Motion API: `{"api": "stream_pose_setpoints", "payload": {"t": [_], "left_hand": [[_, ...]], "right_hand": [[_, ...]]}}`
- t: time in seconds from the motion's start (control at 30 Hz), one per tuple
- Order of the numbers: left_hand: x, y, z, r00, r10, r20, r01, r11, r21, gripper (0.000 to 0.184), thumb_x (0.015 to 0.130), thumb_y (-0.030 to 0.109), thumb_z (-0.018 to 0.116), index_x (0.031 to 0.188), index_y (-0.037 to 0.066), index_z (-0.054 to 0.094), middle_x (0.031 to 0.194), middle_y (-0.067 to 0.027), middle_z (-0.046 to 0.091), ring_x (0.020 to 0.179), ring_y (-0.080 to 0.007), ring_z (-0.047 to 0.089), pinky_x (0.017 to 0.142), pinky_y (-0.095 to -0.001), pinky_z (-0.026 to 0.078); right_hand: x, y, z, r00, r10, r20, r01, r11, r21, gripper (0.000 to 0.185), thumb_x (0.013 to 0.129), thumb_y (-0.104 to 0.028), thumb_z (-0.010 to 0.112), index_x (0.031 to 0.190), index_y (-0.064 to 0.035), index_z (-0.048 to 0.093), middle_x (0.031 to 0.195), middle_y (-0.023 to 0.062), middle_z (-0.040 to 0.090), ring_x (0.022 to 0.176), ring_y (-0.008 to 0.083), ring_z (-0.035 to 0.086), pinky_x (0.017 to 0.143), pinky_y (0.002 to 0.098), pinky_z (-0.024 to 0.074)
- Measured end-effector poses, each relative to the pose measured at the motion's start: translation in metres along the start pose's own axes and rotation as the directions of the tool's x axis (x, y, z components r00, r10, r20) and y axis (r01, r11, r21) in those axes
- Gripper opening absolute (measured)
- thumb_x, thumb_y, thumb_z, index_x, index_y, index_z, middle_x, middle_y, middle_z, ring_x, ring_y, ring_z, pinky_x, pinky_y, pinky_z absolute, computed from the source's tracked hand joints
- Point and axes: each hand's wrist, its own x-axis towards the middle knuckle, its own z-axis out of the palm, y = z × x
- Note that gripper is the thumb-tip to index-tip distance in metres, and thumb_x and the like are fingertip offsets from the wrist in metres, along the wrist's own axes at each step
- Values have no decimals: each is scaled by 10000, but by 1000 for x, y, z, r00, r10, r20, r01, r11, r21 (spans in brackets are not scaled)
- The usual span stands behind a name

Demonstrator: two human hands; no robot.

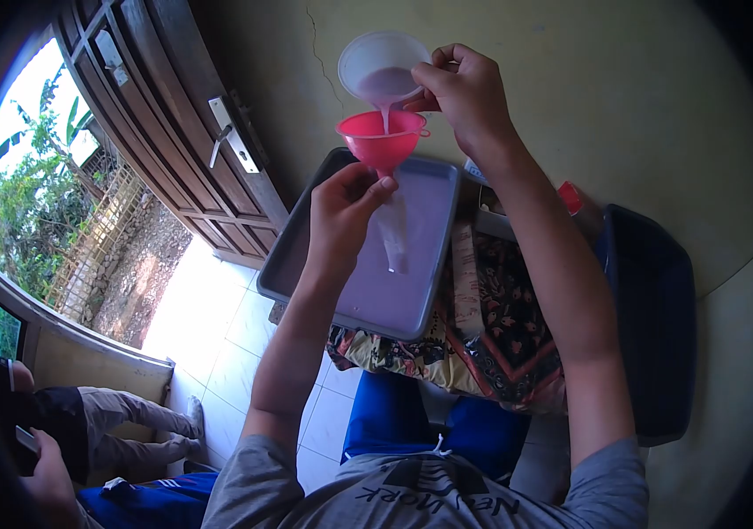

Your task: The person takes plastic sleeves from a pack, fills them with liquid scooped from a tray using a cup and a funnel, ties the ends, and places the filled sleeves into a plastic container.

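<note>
My right hand (465, 93) grips the rim of a white plastic bowl (361, 55), tilted so that pinkish liquid (385, 115) runs from it into a pink funnel (381, 141). Below the funnel, my left hand (346, 203) is closed around its spout and the mouth of a narrow clear plastic bag (392, 231). Some liquid sits at the bag's lower end. Under both hands lies a grey tray (447, 238) holding a wide pool of pale purple liquid (376, 295).
A patterned cloth (518, 326) covers the table beneath the tray. To the right stands a dark blue bin (650, 326). A wooden door (174, 115) is open at the left. People sit at the lower left, one hand (46, 476) holding a phone.
</note>
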Motion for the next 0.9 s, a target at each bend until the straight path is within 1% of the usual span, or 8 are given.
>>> {"api": "stream_pose_setpoints", "payload": {"t": [0.03, 0.13, 0.23, 0.37, 0.47, 0.67, 0.73, 0.9], "left_hand": [[0, 0, 0, 1000, 6, -2, -6, 1000, 3, 217, 849, 107, 712, 992, -40, 639, 861, -15, 637, 799, -69, 575, 736, -219, 454], [0, -1, -1, 1000, 13, -11, -13, 1000, -17, 219, 848, 109, 713, 990, -41, 640, 857, -18, 639, 798, -72, 579, 736, -223, 457], [0, -2, -3, 1000, 19, -16, -18, 999, 28, 223, 845, 115, 718, 985, -41, 641, 851, -20, 641, 792, -74, 580, 734, -227, 459], [-1, -1, -1, 1000, 8, -23, -8, 1000, -2, 225, 841, 117, 721, 980, -41, 641, 845, -18, 639, 786, -73, 578, 730, -225, 457], [-1, 0, 0, 1000, 10, -15, -10, 999, 34, 220, 841, 116, 721, 974, -39, 641, 837, -16, 637, 770, -73, 573, 720, -227, 454], [-3, 0, 1, 1000, 12, -16, -12, 1000, 28, 206, 843, 119, 719, 963, -31, 644, 822, -15, 633, 740, -73, 564, 695, -231, 448], [-3, 0, 0, 1000, -13, -5, 13, 997, 72, 245, 864, 116, 682, 1048, -39, 635, 874, -65, 672, 773, -93, 574, 722, -245, 428], [-3, 0, 0, 1000, -5, -5, 5, 998, 65, 229, 868, 115, 674, 1034, -39, 636, 876, -68, 674, 763, -92, 573, 712, -243, 425]], "right_hand": [[-1, -1, 1, 999, 40, -5, -40, 998, 49, 165, 757, -40, 644, 812, 66, 530, 691, 126, 605, 573, 260, 688, 512, 310, 586], [0, 4, -1, 998, 56, -10, -55, 994, 91, 159, 755, -30, 637, 809, 69, 525, 680, 140, 602, 554, 249, 679, 508, 310, 588], [1, 5, -3, 997, 69, -26, -66, 994, 90, 160, 756, -24, 630, 816, 77, 521, 690, 151, 604, 542, 242, 670, 503, 310, 588], [-4, 2, -2, 997, 63, -35, -59, 994, 93, 163, 756, -23, 626, 823, 81, 520, 698, 157, 604, 546, 241, 671, 499, 308, 587], [-5, 2, -1, 999, 41, -34, -38, 995, 90, 163, 756, -21, 620, 831, 84, 520, 713, 154, 602, 542, 240, 669, 506, 306, 592], [-6, 2, -2, 999, 8, -36, -6, 998, 58, 168, 752, -17, 614, 837, 91, 518, 745, 155, 600, 576, 266, 685, 528, 311, 604], [-7, 2, -3, 999, 3, -34, -1, 998, 66, 172, 751, -17, 619, 841, 89, 518, 739, 148, 597, 581, 278, 688, 527, 314, 605], [-9, 0, -3, 999, -2, -41, 4, 998, 62, 161, 749, -16, 625, 818, 72, 510, 713, 128, 586, 562, 269, 684, 513, 315, 597]]}}
